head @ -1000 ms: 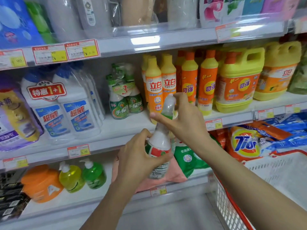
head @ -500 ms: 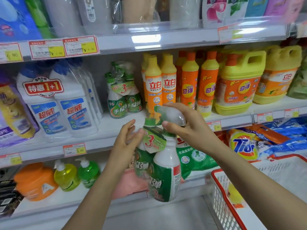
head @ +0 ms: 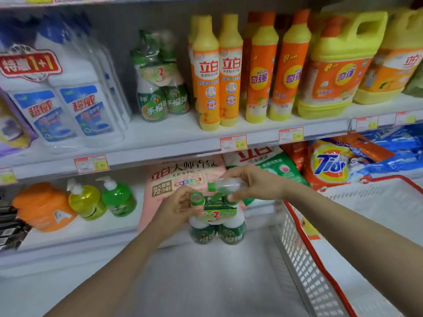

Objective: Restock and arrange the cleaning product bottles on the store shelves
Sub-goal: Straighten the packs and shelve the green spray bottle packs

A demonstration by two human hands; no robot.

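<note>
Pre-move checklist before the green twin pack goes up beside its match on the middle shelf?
1. Left hand grips twin pack at one cap: ok.
2. Right hand holds spray head: ok.
3. Matching pack on middle shelf in view: ok.
4. Bare shelf in front of matching pack: ok.
5. Wrap round twin pack intact: cannot tell.

Hands: two, the left hand (head: 176,208) and the right hand (head: 254,184).
Green twin-packs: two, the held pack (head: 216,221) and the shelf pack (head: 160,88).
Slim orange bottles (head: 207,72): four in the front row.
Yellow jugs (head: 338,65): two.
White bottles (head: 89,104): two in front.
Pump bottles (head: 87,202): two.
Basket (head: 297,252): one.
</note>
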